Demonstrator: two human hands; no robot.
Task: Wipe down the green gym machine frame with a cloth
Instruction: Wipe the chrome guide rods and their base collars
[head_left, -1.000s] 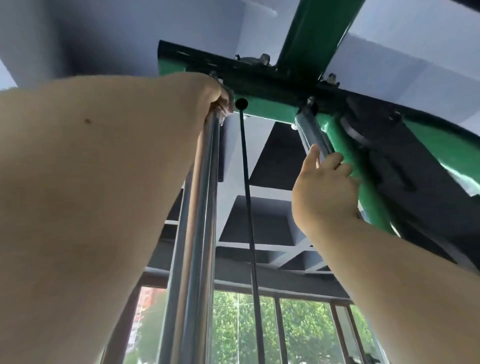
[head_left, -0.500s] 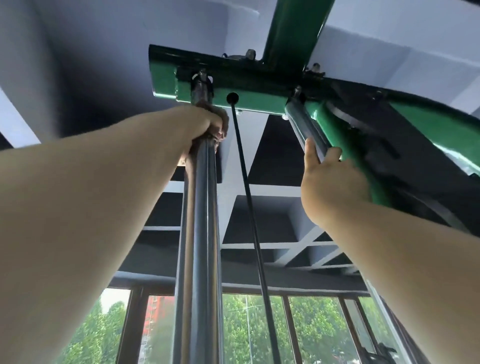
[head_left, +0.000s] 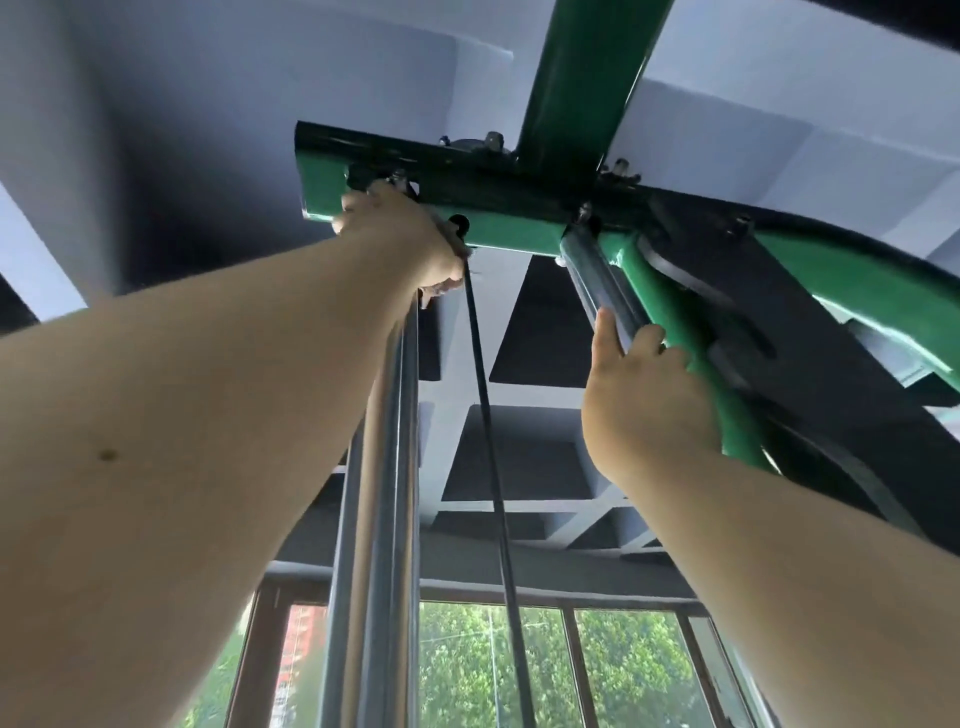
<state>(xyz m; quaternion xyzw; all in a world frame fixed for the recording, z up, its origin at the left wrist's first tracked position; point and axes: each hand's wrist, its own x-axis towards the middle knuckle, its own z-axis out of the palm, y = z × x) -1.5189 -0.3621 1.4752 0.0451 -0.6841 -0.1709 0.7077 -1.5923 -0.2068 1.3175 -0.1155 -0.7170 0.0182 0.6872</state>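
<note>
I look up at the green gym machine frame (head_left: 511, 236), a green cross plate with a green post above it and a green strut (head_left: 675, 322) slanting down on the right. My left hand (head_left: 402, 236) grips the top of the left chrome guide rod (head_left: 387, 467), right under the plate. A thin pale edge shows below its fingers; I cannot tell whether that is the cloth. My right hand (head_left: 644, 400) holds the right chrome rod (head_left: 597, 280) beside the green strut, thumb lying along the rod.
A black cable (head_left: 493, 467) hangs from the plate between the two rods. A black pulley and dark plate (head_left: 753, 312) sit to the right of the strut. Overhead is a grey beamed ceiling; a window with green trees (head_left: 467, 670) is below.
My left hand slid up the left rod and now covers its top end at the plate. My right hand kept its place on the right rod.
</note>
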